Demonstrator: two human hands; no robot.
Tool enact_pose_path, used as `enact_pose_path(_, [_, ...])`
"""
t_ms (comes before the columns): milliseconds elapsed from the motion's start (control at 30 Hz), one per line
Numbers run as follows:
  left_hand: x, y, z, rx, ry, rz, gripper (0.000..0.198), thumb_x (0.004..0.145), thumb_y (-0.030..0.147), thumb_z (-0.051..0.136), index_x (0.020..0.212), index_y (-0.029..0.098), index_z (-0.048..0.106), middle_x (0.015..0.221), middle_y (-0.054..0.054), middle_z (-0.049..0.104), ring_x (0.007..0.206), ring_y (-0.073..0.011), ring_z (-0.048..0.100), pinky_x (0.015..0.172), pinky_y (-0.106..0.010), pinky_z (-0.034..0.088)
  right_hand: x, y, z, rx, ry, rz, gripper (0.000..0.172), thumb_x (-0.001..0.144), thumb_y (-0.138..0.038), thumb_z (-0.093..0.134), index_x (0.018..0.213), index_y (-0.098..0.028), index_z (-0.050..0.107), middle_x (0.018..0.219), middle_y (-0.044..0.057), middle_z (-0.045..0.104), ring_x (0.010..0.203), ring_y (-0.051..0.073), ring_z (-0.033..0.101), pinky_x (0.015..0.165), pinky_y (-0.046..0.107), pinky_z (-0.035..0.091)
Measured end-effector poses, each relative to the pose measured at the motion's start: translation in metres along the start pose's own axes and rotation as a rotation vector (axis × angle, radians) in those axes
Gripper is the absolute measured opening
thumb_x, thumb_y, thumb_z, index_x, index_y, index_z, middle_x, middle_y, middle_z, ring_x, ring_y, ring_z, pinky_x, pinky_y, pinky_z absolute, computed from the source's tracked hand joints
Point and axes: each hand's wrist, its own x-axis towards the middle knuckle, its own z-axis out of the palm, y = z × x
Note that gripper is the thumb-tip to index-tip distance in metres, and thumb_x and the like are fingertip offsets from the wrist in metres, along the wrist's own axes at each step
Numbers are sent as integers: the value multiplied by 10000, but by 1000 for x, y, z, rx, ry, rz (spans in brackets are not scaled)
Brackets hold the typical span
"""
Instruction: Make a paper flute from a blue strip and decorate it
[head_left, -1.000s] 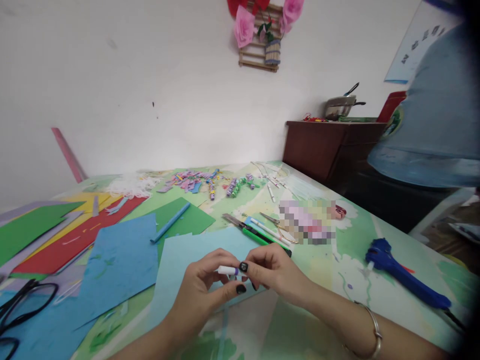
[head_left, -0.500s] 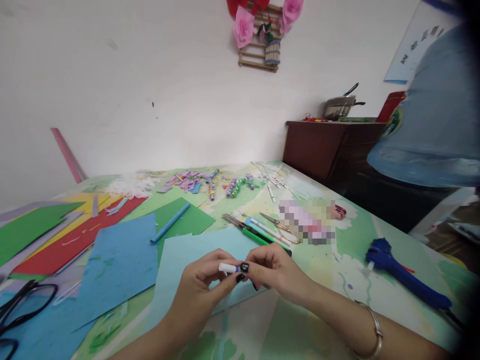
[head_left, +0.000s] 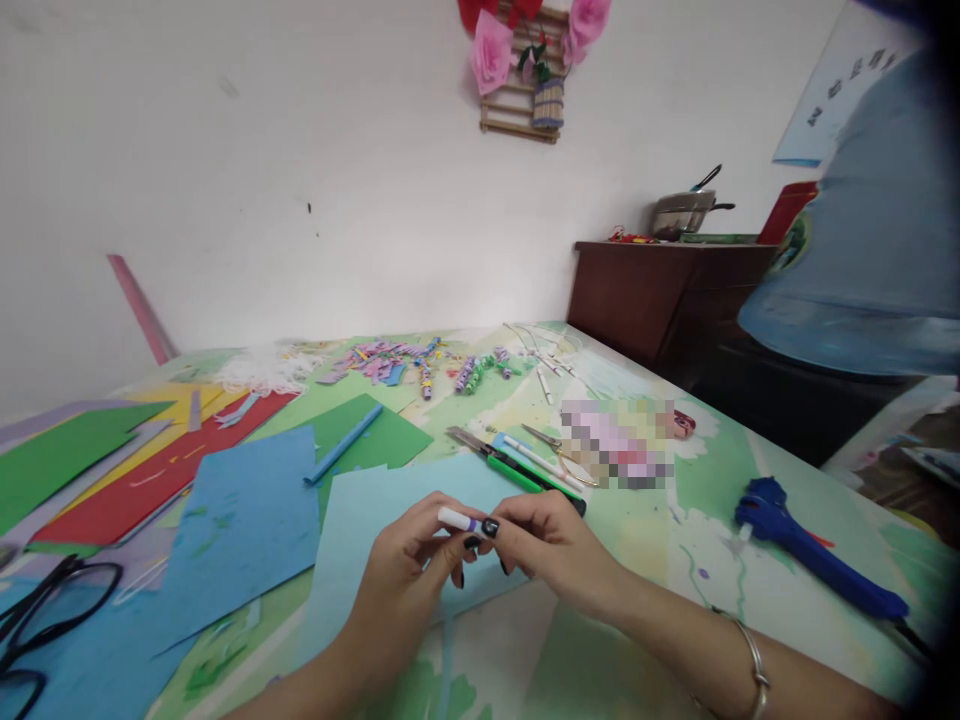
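White slender stick with a purple band [head_left: 457, 520] is held clear of the table, just below the centre of the frame, pinched between both hands. Its long axis is set nearly level across the picture, the white end pointing left and slightly up, the purple-banded end pointing right. The left hand [head_left: 405, 580] is closed on the stick from below and from the left, with the fingertips curled over the white portion. The right hand [head_left: 551, 545] is closed on the purple end from the right, fingertips meeting those of the left hand; a silver bracelet [head_left: 754, 660] is worn on its wrist. Both hands are equally near, each touching the stick. Directly beneath the hands a pale blue paper sheet [head_left: 367, 510] is laid on the green patterned table [head_left: 697, 500]. A green-handled utility knife [head_left: 517, 470] is lying just beyond the right hand, and a blue glue gun [head_left: 817, 560] is lying well apart at the right of the frame.
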Motion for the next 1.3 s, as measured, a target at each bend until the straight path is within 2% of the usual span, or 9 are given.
enact_pose_path(200, [-2, -3, 1, -42, 4, -36, 139, 894, 278, 535, 852, 192, 636, 747, 7, 546, 625, -95, 521, 531, -200, 449, 2, 0, -2, 125, -48, 13, 454, 853, -510, 506, 600, -138, 563, 505, -25, 469, 463, 71, 396, 471, 214, 305])
enact_pose_path(333, [-2, -2, 1, -29, -3, -27, 158, 893, 274, 536, 811, 177, 630, 757, -4, 548, 640, -101, 522, 531, -204, 447, 2, 1, -2, 115, -42, 39, 439, 829, -523, 547, 634, -131, 576, 539, -18, 496, 479, 68, 398, 468, 208, 297])
enact_pose_path(533, [0, -1, 2, -38, -31, -9, 165, 892, 283, 538, 834, 177, 650, 767, -11, 547, 643, -104, 524, 521, -205, 447, 1, 1, -1, 92, -47, 35, 385, 817, -484, 590, 693, -123, 639, 501, -48, 436, 479, 58, 355, 453, 195, 247])
enact_pose_path(733, [-1, -1, 1, -94, -45, -48, 134, 852, 275, 598, 923, 197, 681, 825, -23, 558, 701, -120, 535, 532, -201, 463, 4, 3, 1, 1, 2, -8, 306, 828, -387, 587, 669, -131, 636, 524, -42, 467, 494, 63, 371, 465, 200, 262])
enact_pose_path(833, [-2, 1, 2, -171, -45, -98, 162, 816, 285, 644, 943, 204, 703, 857, -25, 567, 666, -106, 518, 522, -198, 463, 2, 4, 2, -165, 105, -88, 294, 846, -347, 560, 658, -133, 633, 542, -33, 478, 515, 70, 365, 476, 207, 259])
enact_pose_path(933, [-1, 1, 4, -228, 8, -169, 170, 785, 314, 672, 870, 180, 734, 755, -19, 580, 608, -97, 497, 498, -191, 447, -1, 7, 2, -416, 197, -257, 296, 867, -302, 530, 648, -133, 637, 537, -28, 480, 507, 70, 358, 489, 211, 263])
enact_pose_path(1033, [1, 1, 5, -264, 62, -249, 187, 745, 335, 707, 787, 157, 744, 648, -17, 604, 577, -97, 497, 508, -191, 444, -1, 11, 2, -595, 272, -407, 298, 891, -286, 507, 671, -132, 636, 557, -8, 533, 518, 76, 425, 516, 207, 300])
enact_pose_path(1167, [0, 0, 7, -291, 71, -358, 237, 710, 376, 733, 772, 147, 744, 630, -27, 645, 564, -103, 531, 549, -207, 462, 3, 16, 1, -703, 362, -502, 267, 905, -285, 504, 725, -137, 635, 582, 6, 576, 525, 85, 470, 519, 201, 326])
enact_pose_path(1300, [-3, 0, 7, -260, 51, -318, 242, 693, 391, 742, 746, 154, 744, 609, -23, 639, 584, -112, 545, 568, -202, 471, 6, 20, -1, -720, 375, -522, 240, 902, -290, 515, 757, -148, 643, 593, 8, 604, 520, 88, 497, 521, 196, 345])
